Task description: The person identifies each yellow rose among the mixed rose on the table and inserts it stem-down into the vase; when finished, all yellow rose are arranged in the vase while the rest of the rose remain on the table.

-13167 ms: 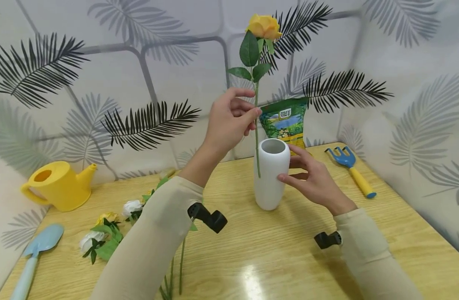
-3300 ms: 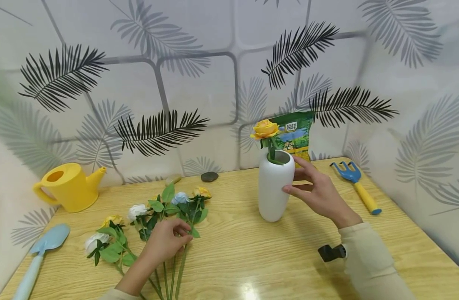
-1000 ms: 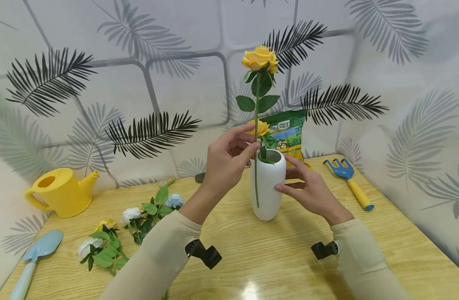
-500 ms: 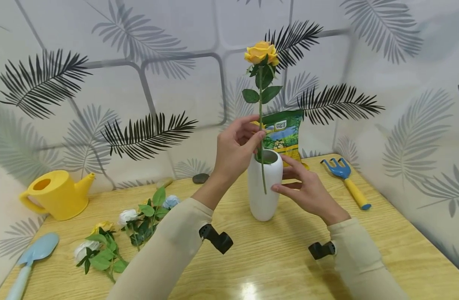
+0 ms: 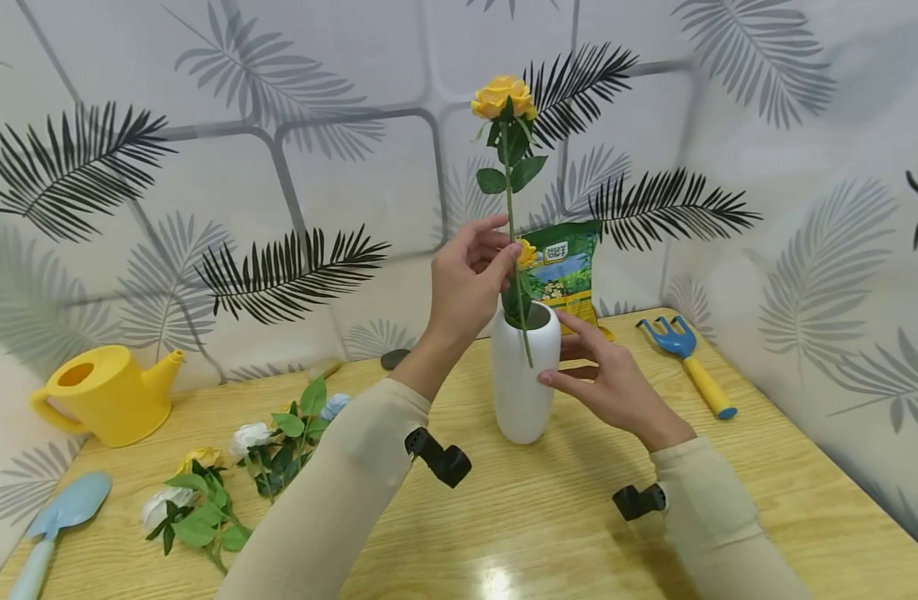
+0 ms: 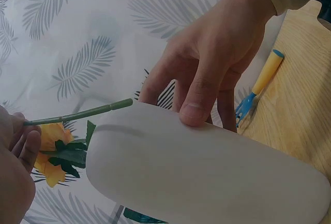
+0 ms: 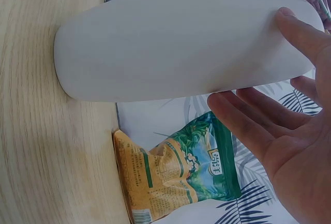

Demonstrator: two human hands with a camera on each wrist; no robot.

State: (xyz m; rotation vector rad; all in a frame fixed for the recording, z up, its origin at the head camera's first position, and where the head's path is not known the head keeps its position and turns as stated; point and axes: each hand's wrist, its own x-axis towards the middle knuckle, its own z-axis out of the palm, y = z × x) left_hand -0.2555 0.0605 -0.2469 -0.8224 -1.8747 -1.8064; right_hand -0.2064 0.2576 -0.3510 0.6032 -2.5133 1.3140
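Note:
My left hand (image 5: pixel 496 254) pinches the green stem of a yellow rose (image 5: pixel 501 93) and holds it upright over the white vase (image 5: pixel 521 392). The stem's cut end (image 5: pixel 530 360) hangs in front of the vase's upper wall, just below the rim. A second yellow rose (image 5: pixel 527 252) stands in the vase. My right hand (image 5: pixel 605 379) touches the vase's right side, thumb on the front and straight fingers behind. In the left wrist view the stem (image 6: pixel 77 114) points across the vase (image 6: pixel 207 177). The right wrist view shows the thumb (image 7: pixel 305 32) on the vase (image 7: pixel 181 43).
Several loose roses (image 5: pixel 227 471) lie at the table's left. A yellow watering can (image 5: pixel 99 392) and a light blue trowel (image 5: pixel 50 525) are further left. A soil bag (image 5: pixel 567 267) leans behind the vase, a blue rake (image 5: pixel 687 358) lies to its right, and a dark stone (image 5: pixel 390 358) sits by the wall.
My left hand took a yellow rose from the pile and raised it beside the vase. Over the last second the stem's end rose from mid-vase to just under the rim. The right hand stayed.

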